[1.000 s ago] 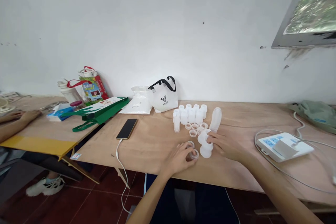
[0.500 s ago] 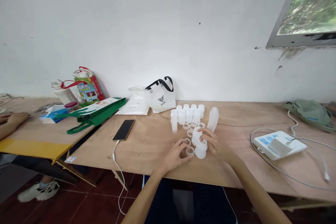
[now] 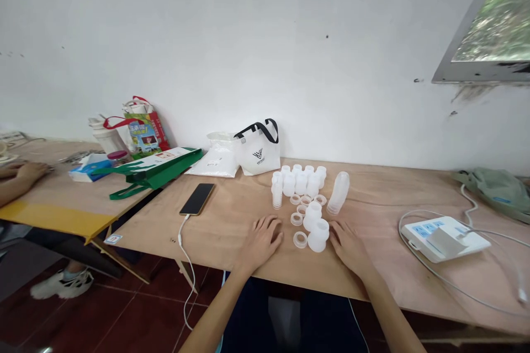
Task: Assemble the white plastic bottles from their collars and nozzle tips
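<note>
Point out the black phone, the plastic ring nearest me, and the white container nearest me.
Black phone (image 3: 197, 199): head view, middle of its screen.
Nearest ring (image 3: 300, 246): head view, its near rim.
Nearest container (image 3: 317, 242): head view, its lower body.

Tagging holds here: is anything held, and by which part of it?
Nothing is held. The left grip lies open on the table, apart from the rings; the right grip lies open beside the front bottle, contact unclear.

window (image 3: 455, 70), cut off by top and right edges; foliage (image 3: 501, 22) blurred. co-worker's forearm (image 3: 12, 190), cut off at left edge; olive cloth bag (image 3: 497, 193), at right. rear white bottles (image 3: 297, 169), partly hidden by front row (image 3: 301, 183); lettering (image 3: 261, 161) on tote bag (image 3: 269, 153), too small to read.
</note>
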Demonstrator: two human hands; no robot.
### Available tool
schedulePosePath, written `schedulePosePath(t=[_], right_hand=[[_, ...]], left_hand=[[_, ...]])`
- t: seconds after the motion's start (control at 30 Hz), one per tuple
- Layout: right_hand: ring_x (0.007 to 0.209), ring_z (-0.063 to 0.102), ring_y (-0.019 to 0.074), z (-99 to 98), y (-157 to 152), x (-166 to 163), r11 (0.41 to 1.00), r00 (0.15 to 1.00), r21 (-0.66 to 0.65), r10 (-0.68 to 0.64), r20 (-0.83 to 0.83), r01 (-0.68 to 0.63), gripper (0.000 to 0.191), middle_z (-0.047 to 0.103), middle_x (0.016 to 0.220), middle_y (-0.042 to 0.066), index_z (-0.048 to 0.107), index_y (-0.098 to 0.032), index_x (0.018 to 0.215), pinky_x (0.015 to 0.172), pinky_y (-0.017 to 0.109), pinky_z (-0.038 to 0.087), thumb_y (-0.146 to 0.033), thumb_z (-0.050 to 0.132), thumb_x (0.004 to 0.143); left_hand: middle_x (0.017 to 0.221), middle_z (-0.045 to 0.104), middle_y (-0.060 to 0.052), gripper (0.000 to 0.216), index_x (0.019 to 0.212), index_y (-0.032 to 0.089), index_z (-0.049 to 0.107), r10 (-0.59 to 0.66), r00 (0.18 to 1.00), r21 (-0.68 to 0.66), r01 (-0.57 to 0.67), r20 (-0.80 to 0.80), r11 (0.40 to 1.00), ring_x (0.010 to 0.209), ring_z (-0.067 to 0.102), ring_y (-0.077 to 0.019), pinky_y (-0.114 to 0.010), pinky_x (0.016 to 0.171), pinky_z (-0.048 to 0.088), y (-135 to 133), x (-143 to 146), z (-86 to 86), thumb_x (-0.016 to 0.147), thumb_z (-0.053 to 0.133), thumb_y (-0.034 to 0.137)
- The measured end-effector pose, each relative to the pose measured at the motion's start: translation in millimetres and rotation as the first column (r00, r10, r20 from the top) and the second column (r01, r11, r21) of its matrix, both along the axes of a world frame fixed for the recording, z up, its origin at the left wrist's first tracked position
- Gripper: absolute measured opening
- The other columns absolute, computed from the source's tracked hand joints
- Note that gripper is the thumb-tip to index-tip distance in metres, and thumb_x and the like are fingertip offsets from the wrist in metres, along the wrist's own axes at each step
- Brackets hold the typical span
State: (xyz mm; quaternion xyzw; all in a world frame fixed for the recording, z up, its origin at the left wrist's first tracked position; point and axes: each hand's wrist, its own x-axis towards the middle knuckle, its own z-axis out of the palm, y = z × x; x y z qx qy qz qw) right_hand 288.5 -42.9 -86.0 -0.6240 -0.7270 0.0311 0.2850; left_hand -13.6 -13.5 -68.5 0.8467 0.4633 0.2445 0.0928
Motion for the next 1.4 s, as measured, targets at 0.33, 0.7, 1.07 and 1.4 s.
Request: schedulePosePath(t=[0.33,0.7,1.07,1.4], right_hand=[[0.112,0.061,0.028,-11.8,0,-2,0.998,0.987,0.065,0.0,0.162,-0.011,0.029,0.067,0.123,0.009,0.064,-0.025,0.114,0.094,0.044,0.048,-0.027,0.037,0.103],[0.115,0.062,0.0277,-10.2,-3,-2,0.998,0.991,0.055,-0.002,0.131,-0.005,0.03,0.065,0.128,0.008,0.065,-0.027,0.118,0.098,0.045,0.049,-0.026,0.04,0.102],[0.118,0.06,0.0286,-13.1,-2,0,0.997,0.996,0.061,0.048,0.07,-0.053,0.029,0.065,0.128,0.008,0.063,-0.027,0.118,0.101,0.049,0.048,-0.028,0.039,0.102],[0.117,0.06,0.0282,-10.0,-3,-2,0.997,0.997,0.066,0.045,0.069,-0.05,0.029,0.065,0.127,0.01,0.064,-0.025,0.118,0.1,0.048,0.049,-0.026,0.039,0.102]], left_hand=[[0.143,0.059,-0.007,0.033,0.133,0.026,0.057,0.003,0.999,0.046,-0.001,-0.05,0.999,0.132,0.053,-0.0259,-0.047,0.112,0.04,-1,2,-1.0,0.105,0.043,0.038],[0.143,0.059,-0.007,0.031,0.131,0.026,0.057,-0.01,1.0,0.001,0.01,-0.021,1.0,0.133,0.052,-0.0269,-0.047,0.113,0.038,0,2,2.3,0.105,0.045,0.037],[0.143,0.058,-0.007,0.032,0.132,0.026,0.057,-0.007,1.0,0.005,0.007,-0.02,1.0,0.133,0.052,-0.0267,-0.047,0.114,0.036,-1,2,0.9,0.105,0.042,0.038],[0.126,0.063,-0.009,0.026,0.12,0.024,0.051,0.247,0.868,-0.216,-0.166,0.432,0.962,0.124,0.059,-0.0263,-0.044,0.106,0.045,18,5,6.5,0.097,0.055,0.035]])
